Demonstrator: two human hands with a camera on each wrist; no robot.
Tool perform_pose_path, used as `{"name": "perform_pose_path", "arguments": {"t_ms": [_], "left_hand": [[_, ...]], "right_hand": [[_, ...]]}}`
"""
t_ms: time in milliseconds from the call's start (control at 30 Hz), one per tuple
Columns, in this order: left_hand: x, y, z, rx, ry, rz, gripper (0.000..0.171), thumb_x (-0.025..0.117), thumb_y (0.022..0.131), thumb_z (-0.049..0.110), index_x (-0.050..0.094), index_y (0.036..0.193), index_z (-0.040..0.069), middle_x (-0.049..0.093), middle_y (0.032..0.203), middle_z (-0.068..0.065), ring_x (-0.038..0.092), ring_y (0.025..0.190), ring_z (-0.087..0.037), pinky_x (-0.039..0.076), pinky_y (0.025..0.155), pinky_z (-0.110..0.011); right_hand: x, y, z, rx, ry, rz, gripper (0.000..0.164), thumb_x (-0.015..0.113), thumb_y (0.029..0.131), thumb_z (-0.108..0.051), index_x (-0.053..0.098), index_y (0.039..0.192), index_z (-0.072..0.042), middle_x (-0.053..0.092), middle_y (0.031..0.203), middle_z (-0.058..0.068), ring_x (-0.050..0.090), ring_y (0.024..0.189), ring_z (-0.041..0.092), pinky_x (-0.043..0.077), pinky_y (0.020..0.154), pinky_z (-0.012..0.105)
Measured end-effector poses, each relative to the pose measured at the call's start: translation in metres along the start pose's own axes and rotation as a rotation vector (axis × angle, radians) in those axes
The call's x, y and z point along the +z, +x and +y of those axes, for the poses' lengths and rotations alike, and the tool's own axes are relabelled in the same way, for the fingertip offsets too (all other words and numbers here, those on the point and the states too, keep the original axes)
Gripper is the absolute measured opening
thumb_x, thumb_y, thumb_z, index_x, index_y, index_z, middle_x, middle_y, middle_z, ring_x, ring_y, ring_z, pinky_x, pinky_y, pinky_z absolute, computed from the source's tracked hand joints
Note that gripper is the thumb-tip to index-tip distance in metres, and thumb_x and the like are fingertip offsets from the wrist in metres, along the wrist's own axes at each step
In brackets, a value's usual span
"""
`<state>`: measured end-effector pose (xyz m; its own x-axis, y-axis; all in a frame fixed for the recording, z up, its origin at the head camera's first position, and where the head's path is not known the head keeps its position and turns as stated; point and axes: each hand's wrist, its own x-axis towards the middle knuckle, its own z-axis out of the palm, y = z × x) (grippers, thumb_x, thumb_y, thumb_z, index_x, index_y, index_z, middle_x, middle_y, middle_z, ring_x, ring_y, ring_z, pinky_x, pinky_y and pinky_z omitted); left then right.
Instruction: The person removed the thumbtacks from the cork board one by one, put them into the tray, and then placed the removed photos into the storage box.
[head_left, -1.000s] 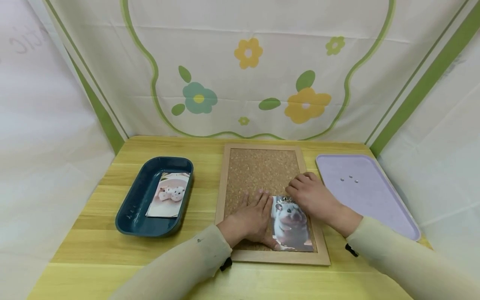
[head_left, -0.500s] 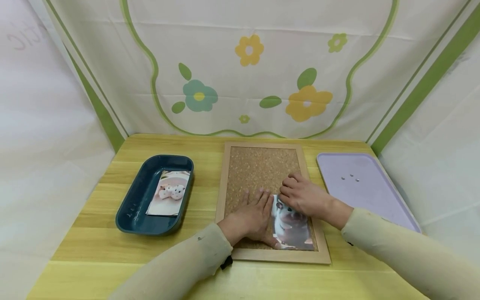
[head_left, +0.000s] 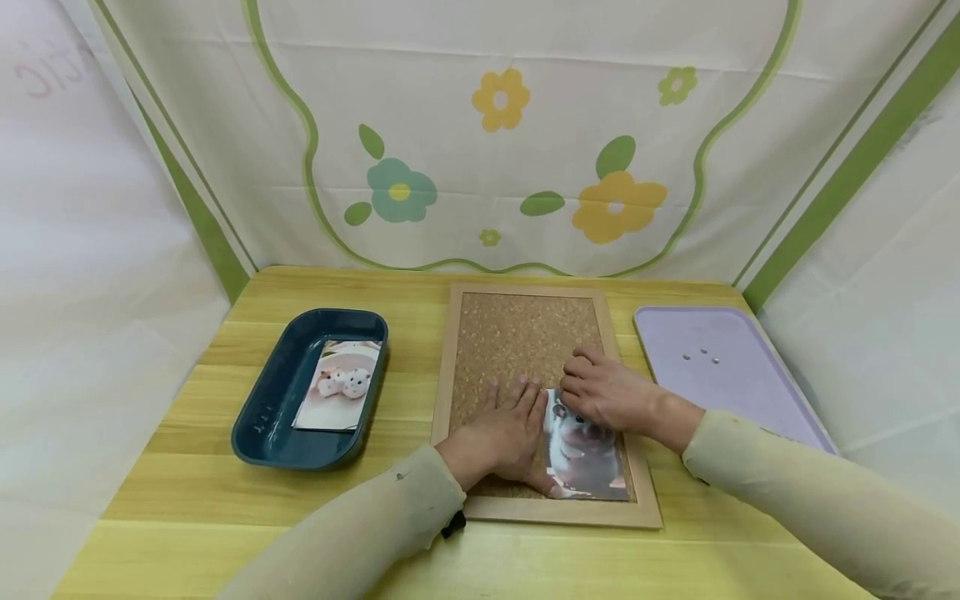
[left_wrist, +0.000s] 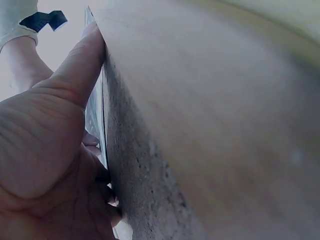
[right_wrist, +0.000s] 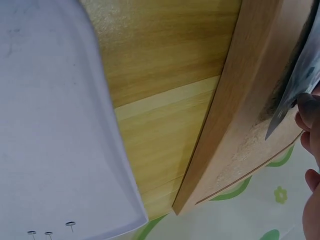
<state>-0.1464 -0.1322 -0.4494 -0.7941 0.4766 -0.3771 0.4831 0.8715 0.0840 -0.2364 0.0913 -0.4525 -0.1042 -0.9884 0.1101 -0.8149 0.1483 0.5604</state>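
A photo of a white hamster [head_left: 585, 467] lies at the lower right of the cork board [head_left: 525, 333], inside its wooden frame. My left hand [head_left: 502, 442] presses flat with spread fingers on the cork, its thumb at the photo's lower left corner. At the photo's top edge my right hand [head_left: 607, 396] has its fingers curled and covers the hamster's upper head. The right wrist view shows a thumb [right_wrist: 307, 107] against the photo [right_wrist: 300, 75], whose corner stands off the cork. What the fingers pinch is mostly hidden; a small dark bit like a thumbtack shows at the thumb tip.
On the left stands a dark blue tray [head_left: 262, 450] holding a stack of photos [head_left: 341, 392]. To the right is a lilac tray [head_left: 750, 408] with three thumbtacks [right_wrist: 70, 223]. A flowered cloth [head_left: 450, 250] hangs behind the wooden table [head_left: 187, 500].
My right hand has shifted slightly left and down over the photo's top edge, covering more of it, then stayed nearly still. The left hand has kept its place.
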Motion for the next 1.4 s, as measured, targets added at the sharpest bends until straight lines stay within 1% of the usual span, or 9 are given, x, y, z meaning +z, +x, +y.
{"name": "perform_pose_path", "arguments": {"t_ms": [167,267,367,533,667,833,967,1133,1400], "left_hand": [[-0.001,0.0,0.0,0.0,0.015,0.005,0.14,0.059,0.076,0.095,0.003,0.171,0.009,-0.003,0.179,-0.012,-0.005,0.165,-0.03,0.008,0.131,-0.061],[0.0,0.001,0.0,0.001,0.022,0.007,0.14,0.059,0.075,0.095,0.003,0.171,0.009,-0.003,0.179,-0.012,-0.005,0.165,-0.029,0.009,0.131,-0.061],[0.001,0.001,0.0,0.001,0.026,0.009,0.14,0.058,0.075,0.096,0.003,0.171,0.009,-0.004,0.179,-0.012,-0.005,0.165,-0.029,0.009,0.131,-0.061],[0.002,0.002,0.0,-0.002,0.027,0.008,0.141,0.058,0.075,0.096,0.003,0.171,0.009,-0.004,0.179,-0.012,-0.005,0.165,-0.029,0.009,0.131,-0.06],[0.002,0.001,0.0,-0.007,0.019,0.004,0.14,0.058,0.075,0.095,0.003,0.171,0.009,-0.004,0.179,-0.012,-0.005,0.165,-0.029,0.009,0.131,-0.06],[0.001,0.001,0.0,-0.008,0.02,0.003,0.14,0.058,0.076,0.095,0.003,0.171,0.009,-0.003,0.179,-0.012,-0.005,0.165,-0.029,0.009,0.131,-0.06],[0.001,0.0,0.0,-0.003,0.016,0.002,0.14,0.059,0.076,0.095,0.004,0.171,0.008,-0.003,0.178,-0.012,-0.005,0.165,-0.03,0.009,0.131,-0.06],[0.001,0.0,0.0,-0.003,0.006,0.001,0.139,0.06,0.076,0.094,0.004,0.171,0.008,-0.003,0.178,-0.012,-0.005,0.165,-0.03,0.009,0.131,-0.06],[0.002,0.001,0.0,0.0,0.005,0.003,0.14,0.06,0.076,0.094,0.004,0.171,0.009,-0.003,0.178,-0.012,-0.005,0.165,-0.029,0.008,0.131,-0.06]], "right_hand": [[0.003,-0.001,0.004,0.039,0.057,-0.021,0.019,0.058,0.098,-0.02,0.072,0.103,-0.009,0.071,0.103,0.005,0.06,0.101,0.026,0.049,0.102,0.05],[0.003,-0.002,0.005,0.049,0.073,-0.036,0.018,0.056,0.099,-0.018,0.072,0.103,-0.009,0.07,0.102,0.005,0.06,0.101,0.025,0.049,0.103,0.051],[0.002,-0.002,0.006,0.035,0.047,-0.045,0.022,0.053,0.1,-0.018,0.072,0.104,-0.01,0.07,0.103,0.004,0.059,0.101,0.025,0.049,0.104,0.051],[0.001,0.0,0.005,-0.035,-0.052,-0.036,0.025,0.051,0.101,-0.023,0.072,0.102,-0.009,0.07,0.102,0.004,0.058,0.1,0.027,0.048,0.105,0.051],[0.001,0.002,0.004,-0.069,-0.084,-0.037,0.027,0.05,0.101,-0.026,0.07,0.101,-0.009,0.069,0.101,0.005,0.057,0.099,0.028,0.048,0.108,0.053],[0.001,0.002,0.006,-0.073,-0.086,-0.075,0.026,0.05,0.103,-0.027,0.069,0.106,-0.01,0.069,0.105,0.005,0.059,0.104,0.027,0.047,0.112,0.055],[0.001,0.002,0.008,-0.055,-0.07,-0.116,0.025,0.052,0.104,-0.031,0.067,0.109,-0.011,0.068,0.108,0.004,0.06,0.109,0.026,0.044,0.115,0.056],[0.001,0.001,0.012,-0.039,-0.057,-0.148,0.025,0.052,0.105,-0.03,0.066,0.112,-0.011,0.068,0.11,0.004,0.06,0.111,0.026,0.044,0.115,0.058],[0.004,0.001,0.015,-0.038,-0.048,-0.136,0.025,0.046,0.108,-0.027,0.063,0.108,-0.01,0.067,0.105,0.005,0.059,0.105,0.026,0.044,0.113,0.057]]}}
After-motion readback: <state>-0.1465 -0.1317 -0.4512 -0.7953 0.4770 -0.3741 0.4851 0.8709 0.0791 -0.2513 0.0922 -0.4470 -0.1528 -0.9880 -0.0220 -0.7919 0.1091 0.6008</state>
